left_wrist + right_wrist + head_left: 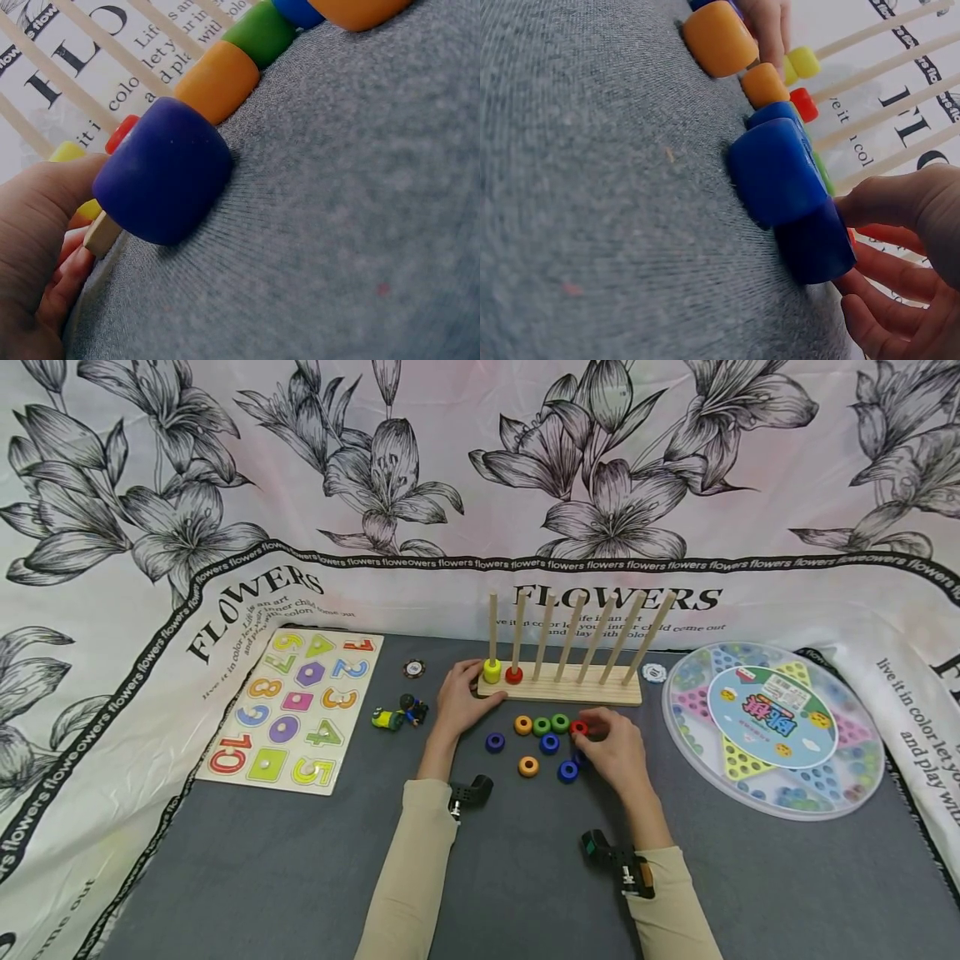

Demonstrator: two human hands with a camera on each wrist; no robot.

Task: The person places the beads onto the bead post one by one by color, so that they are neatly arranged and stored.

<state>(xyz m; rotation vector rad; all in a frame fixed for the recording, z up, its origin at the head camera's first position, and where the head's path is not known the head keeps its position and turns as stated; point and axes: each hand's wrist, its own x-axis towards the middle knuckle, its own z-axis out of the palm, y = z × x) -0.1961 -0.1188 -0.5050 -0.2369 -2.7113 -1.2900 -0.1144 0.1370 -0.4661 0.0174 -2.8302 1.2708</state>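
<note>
A wooden peg stand (558, 692) with a row of upright rods stands on the grey cloth. Two yellow beads (491, 672) are stacked on its leftmost rod, and a red bead (513, 676) sits on the rod beside it. My left hand (461, 697) grips the left end of the base, thumb in front. At the right of the loose beads, my right hand (615, 747) pinches another red bead (578, 727), mostly hidden behind the thumb in the right wrist view. Close to that hand lie blue beads (776, 172); an orange bead (522, 724) and green beads (559, 722) lie left of the red one.
A number puzzle board (292, 710) lies at the left, near a small toy figure (397, 713) and a dark round chip (414, 668). A round, clear-edged game board (772, 731) is at the right, beside a pale chip (654, 673). Flower-printed cloth (420, 602) rises behind.
</note>
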